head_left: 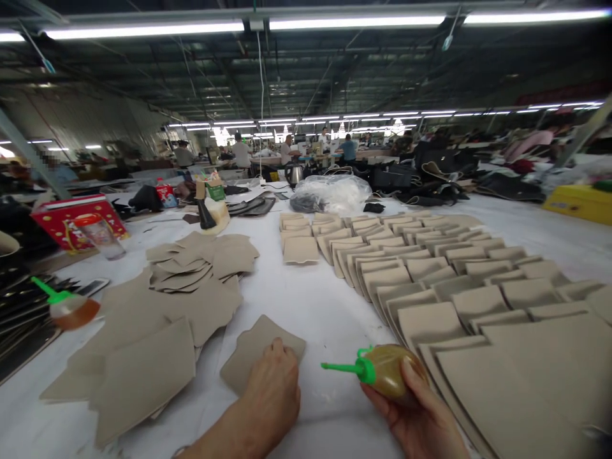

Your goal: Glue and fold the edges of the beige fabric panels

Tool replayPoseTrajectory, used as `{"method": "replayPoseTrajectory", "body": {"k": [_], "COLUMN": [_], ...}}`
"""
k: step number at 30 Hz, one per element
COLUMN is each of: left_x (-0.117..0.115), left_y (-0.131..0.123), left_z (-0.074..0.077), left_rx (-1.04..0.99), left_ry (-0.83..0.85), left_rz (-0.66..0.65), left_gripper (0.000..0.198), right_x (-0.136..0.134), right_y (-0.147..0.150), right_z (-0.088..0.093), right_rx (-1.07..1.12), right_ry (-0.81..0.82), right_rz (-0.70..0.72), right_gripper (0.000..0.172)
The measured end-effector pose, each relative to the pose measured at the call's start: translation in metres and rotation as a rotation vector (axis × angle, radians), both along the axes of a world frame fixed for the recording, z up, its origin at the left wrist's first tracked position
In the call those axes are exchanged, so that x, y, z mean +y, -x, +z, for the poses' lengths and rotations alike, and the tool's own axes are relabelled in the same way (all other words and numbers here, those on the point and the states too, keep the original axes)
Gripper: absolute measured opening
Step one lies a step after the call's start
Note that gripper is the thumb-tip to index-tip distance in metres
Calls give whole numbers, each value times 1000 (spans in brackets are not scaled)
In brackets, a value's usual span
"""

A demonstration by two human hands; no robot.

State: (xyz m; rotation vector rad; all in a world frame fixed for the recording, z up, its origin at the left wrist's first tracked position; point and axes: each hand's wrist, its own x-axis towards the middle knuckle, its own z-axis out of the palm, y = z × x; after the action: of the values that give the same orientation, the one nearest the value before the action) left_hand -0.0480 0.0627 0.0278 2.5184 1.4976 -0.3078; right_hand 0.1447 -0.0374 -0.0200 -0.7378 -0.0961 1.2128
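Observation:
My right hand (415,414) is wrapped round a squeeze bottle (389,375) of yellowish-brown liquid. Its green nozzle points left, above the white tabletop. My left hand (272,389) rests with curled fingers on the right part of a beige panel (253,347) that lies flat in front of me. The fingertips are partly hidden behind the knuckles. To the left is a loose heap of similar beige panels (148,363). On the right, many more beige panels (440,319) lie overlapped in long rows.
A second green-tipped bottle (74,311) sits at the left near a phone (93,287). Behind are a clear cup (102,236), a red box (79,220), a plastic bag (329,193), a kettle (293,174) and a yellow box (578,203). Other people work in the background.

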Motion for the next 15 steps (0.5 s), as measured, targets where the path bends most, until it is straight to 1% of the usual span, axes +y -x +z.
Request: {"method": "replayPoseTrajectory", "body": {"k": [3,5,7,9,12,15], "left_x": [12,19,24,26,26,27], "left_y": [9,18,25,28,27,27], "left_z": [5,7,5,0,-5,-5], "left_rx": [-2,-73,-170,-235,-245,-252], "left_ry": [11,7,4,13,34,49], "left_rz": [-58,-118,-171,-188,-173,-176], "left_gripper": [37,42,47,50,52,52], "right_x": [4,7,11,16,22,28], "right_y": [-3,-4,-3,0,5,9], "right_z": [4,9,14,21,27,28], "right_rx": [-168,-313,-491,-713,-1031,-1225], "right_ry": [19,28,49,71,87,73], "right_rz": [-16,-19,-29,-50,-53,-54], "right_gripper": [39,49,56,57,57,57]}}
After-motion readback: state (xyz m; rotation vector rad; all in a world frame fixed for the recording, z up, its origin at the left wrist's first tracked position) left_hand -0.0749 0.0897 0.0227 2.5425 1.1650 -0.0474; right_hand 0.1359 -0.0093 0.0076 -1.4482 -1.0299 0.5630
